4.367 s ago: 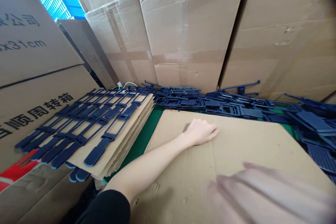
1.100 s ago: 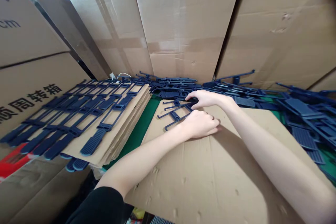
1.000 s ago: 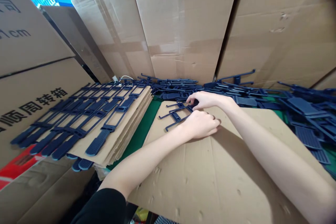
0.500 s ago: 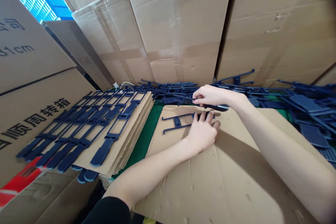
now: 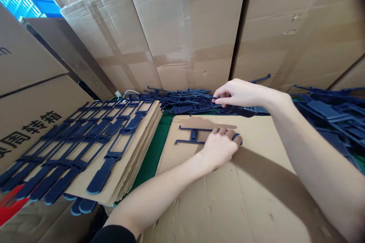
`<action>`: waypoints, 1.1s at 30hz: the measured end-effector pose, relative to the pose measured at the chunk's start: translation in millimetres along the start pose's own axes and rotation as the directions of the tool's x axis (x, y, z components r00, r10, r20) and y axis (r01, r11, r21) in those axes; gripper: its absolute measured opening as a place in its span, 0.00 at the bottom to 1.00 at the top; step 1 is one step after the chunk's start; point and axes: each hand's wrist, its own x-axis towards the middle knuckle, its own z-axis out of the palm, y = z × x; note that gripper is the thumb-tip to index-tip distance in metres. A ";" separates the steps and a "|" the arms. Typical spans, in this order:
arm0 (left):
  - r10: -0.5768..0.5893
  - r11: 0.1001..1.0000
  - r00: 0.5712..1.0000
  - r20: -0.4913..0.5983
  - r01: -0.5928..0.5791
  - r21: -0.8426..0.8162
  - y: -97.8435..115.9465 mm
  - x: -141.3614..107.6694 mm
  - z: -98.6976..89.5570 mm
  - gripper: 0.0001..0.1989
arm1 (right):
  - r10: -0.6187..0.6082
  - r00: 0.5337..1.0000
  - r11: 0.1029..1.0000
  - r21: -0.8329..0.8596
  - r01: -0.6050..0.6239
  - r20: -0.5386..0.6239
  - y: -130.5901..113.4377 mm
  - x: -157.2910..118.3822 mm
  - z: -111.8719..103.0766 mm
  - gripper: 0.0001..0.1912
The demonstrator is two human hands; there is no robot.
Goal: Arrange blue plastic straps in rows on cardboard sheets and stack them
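My left hand (image 5: 221,146) rests on a cardboard sheet (image 5: 228,197), its bent fingers closed over a dark blue plastic bracket (image 5: 194,135). Two hooked prongs and a crossbar of that bracket stick out to the left; its other end is mostly hidden under the hand. Higher and slightly right, my right hand (image 5: 235,93) pinches a second dark blue bracket between thumb and fingers. A flat paddle-like part (image 5: 242,111) hangs below that hand, above the back edge of the cardboard. The rest of this piece blends into the heap behind.
Left, a stack of cardboard sheets (image 5: 142,155) carries several brackets (image 5: 99,176) laid in rows, paddle ends overhanging the front. Loose brackets are heaped along the back (image 5: 182,98) and at the right (image 5: 330,114). Tall cartons (image 5: 194,26) wall the back; printed cartons (image 5: 31,117) stand left.
My right hand has risen a little and moved right, tilting its bracket so the paddle shows. The bracket under my left hand has turned nearly level. The view has shifted slightly right.
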 end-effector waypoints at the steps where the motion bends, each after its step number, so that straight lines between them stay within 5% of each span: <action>1: 0.018 1.000 1.000 -0.001 -0.018 -0.006 -0.4 0.1 -0.1 0.11 | 0.007 1.000 1.000 -0.008 -0.007 -0.007 0.2 -0.1 -0.1 0.14; 9: 0.306 0.949 0.952 0.002 -0.305 -0.082 4.8 -2.1 -17.9 0.12 | 0.024 0.999 1.000 -0.018 -0.024 0.040 1.0 0.0 1.4 0.12; 19: 0.392 0.918 0.919 -0.039 -0.393 -0.059 26.9 -17.6 -57.7 0.06 | 0.110 0.991 0.993 -0.059 -0.106 0.071 4.0 -1.9 -5.6 0.12; 27: 0.312 0.944 0.949 0.042 -0.305 -0.129 34.4 -27.5 -53.8 0.05 | 0.107 0.987 0.994 0.003 -0.108 0.118 6.6 -0.2 -0.8 0.11; 33: 0.293 0.950 0.941 0.170 -0.268 -0.159 30.7 -27.0 -69.5 0.06 | 0.193 0.963 0.975 0.072 -0.210 0.187 15.1 -0.7 7.0 0.14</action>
